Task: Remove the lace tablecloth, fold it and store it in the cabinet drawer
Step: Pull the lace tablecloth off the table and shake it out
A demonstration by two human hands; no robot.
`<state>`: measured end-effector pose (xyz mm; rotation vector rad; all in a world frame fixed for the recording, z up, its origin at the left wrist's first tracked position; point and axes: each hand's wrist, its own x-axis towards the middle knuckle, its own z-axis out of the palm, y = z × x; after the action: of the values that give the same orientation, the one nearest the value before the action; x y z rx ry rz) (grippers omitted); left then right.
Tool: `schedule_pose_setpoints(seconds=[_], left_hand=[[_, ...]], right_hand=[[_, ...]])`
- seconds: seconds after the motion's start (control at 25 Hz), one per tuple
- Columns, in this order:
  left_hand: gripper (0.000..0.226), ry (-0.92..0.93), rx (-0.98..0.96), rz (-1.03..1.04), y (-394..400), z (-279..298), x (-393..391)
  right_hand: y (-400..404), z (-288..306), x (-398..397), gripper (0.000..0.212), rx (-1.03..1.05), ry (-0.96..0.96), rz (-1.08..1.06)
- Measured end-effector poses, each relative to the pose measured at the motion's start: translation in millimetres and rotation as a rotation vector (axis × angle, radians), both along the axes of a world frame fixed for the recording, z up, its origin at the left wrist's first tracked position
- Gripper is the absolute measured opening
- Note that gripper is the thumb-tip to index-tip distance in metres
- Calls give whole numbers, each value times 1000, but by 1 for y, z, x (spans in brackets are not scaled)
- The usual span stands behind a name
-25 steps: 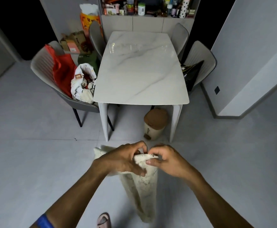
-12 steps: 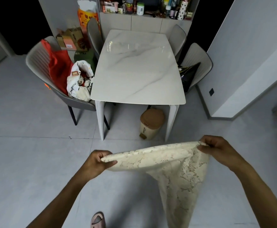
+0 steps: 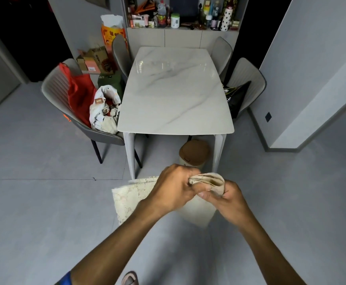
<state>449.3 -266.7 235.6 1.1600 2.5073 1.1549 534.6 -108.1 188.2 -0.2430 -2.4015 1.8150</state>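
Observation:
The cream lace tablecloth (image 3: 129, 199) hangs folded in front of me, above the grey floor. My left hand (image 3: 174, 189) and my right hand (image 3: 228, 197) meet at its top right corner, both pinching the stacked layers together. A flat panel of lace spreads out to the left under my left forearm. The white marble table (image 3: 176, 93) stands bare just beyond my hands. The grey cabinet (image 3: 183, 39) with flat fronts sits behind the table, its top crowded with bottles and jars.
Grey chairs (image 3: 56, 93) surround the table; the left one holds a red bag (image 3: 78, 97) and a white bag. A brown-lidded bin (image 3: 194, 152) stands under the table's near edge. Boxes and bags pile at the back left. A wall corner juts in on the right.
My hands were together, then spread wide with the cloth stretched between them; now they have come back together, doubling the cloth over into a shorter fold.

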Motion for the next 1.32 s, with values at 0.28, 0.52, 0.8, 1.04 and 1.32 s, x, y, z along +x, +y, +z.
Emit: schedule_pose_setpoints(seconds=[0.28,0.52,0.8,1.04,1.32], left_hand=[[15,-367,-350,-99,-110,-70,-27],[40,-654,-90,-50,-102,-108,-5],[89,-742,41,-13,-52,-135,30],[37,-673,13,-206,-43,-131,37],[17,-917,166,56,-74,-150,30]], right_hand=[[29,8,-4,31,-433,121,-113],[17,27,-19,28,-429,91,-7],[3,29,-15,30,-729,-32,79],[30,35,-3,33,-787,-81,12],[80,30,5,39,-691,-125,-172]])
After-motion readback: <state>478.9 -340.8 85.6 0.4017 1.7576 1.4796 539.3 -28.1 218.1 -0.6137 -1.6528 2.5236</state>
